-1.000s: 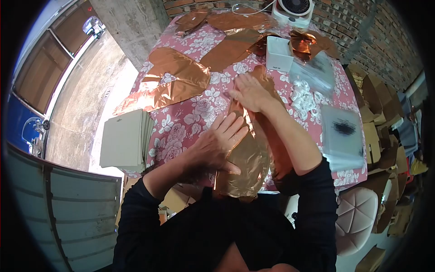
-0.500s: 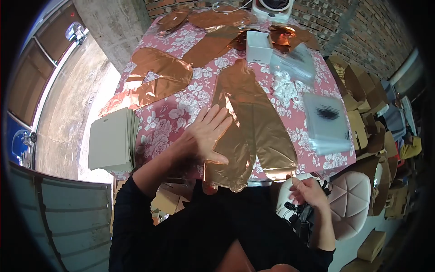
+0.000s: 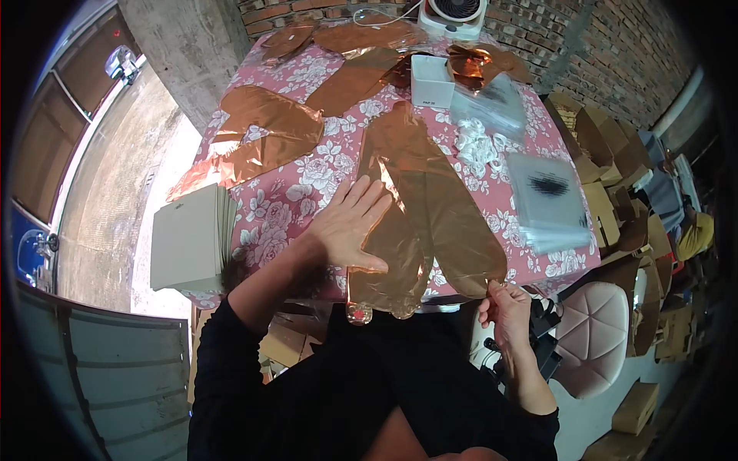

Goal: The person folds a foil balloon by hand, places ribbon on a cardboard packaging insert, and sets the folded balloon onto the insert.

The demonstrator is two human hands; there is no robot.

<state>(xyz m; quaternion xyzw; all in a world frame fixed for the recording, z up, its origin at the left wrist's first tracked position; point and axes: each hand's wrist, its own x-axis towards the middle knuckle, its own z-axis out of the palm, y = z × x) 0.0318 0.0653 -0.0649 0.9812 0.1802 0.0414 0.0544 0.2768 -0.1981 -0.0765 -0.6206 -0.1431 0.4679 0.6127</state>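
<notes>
A flat, uninflated copper-coloured foil balloon lies lengthwise on the table, its lower end reaching the front edge. My left hand rests flat along its left side, fingers spread and thumb pointing right. At the balloon's lower right corner my right hand pinches the foil edge between thumb and fingers. Two small rounded tabs hang at the near end, one with a reddish mark. Left of this balloon lies another copper foil balloon, partly folded.
The table has a pink floral cloth. Grey-beige cards are stacked at left. On the right are clear plastic bags, white ribbon and a white box. A fan stands behind; a chair and cardboard boxes are right.
My right hand has moved slightly up and left onto the balloon's lower right corner, which now lies differently. The left hand stays flat in place. The view has shifted slightly.
</notes>
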